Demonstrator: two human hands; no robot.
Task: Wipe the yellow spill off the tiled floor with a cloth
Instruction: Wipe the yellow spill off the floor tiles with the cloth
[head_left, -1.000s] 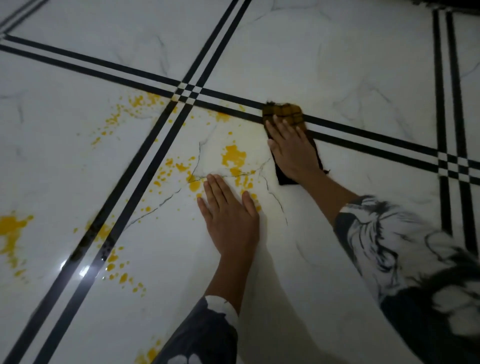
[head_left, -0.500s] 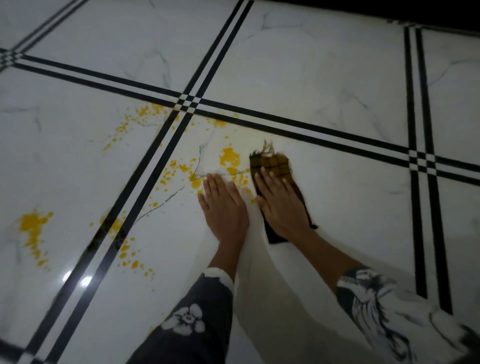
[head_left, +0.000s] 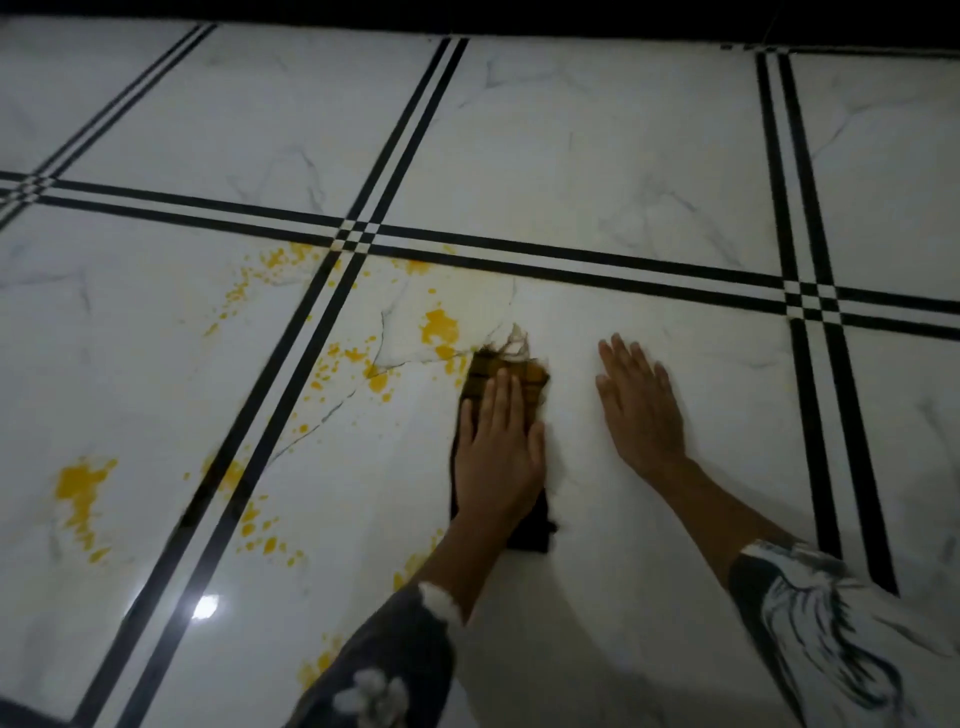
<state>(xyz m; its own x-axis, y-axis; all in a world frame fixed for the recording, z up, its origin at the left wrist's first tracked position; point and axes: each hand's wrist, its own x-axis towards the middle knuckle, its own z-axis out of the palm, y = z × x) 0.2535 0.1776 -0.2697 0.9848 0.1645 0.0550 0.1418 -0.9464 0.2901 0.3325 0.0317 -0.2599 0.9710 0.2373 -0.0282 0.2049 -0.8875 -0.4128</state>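
A left hand (head_left: 498, 457) lies flat on a brown checked cloth (head_left: 480, 373), fingers straight, pressing it to the white tiled floor (head_left: 571, 156) with no grip closed around it. The cloth's far left corner sits just beside the yellow spill (head_left: 440, 327), whose splatters spread leftward across black-striped tile borders. The right hand (head_left: 640, 410) rests open, palm down on tile near the cloth's right side, holding nothing.

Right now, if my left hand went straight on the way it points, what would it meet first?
Probably only bare tile, then the black double stripe. The left hand on the cloth points right of the big yellow blotch, likely missing it.
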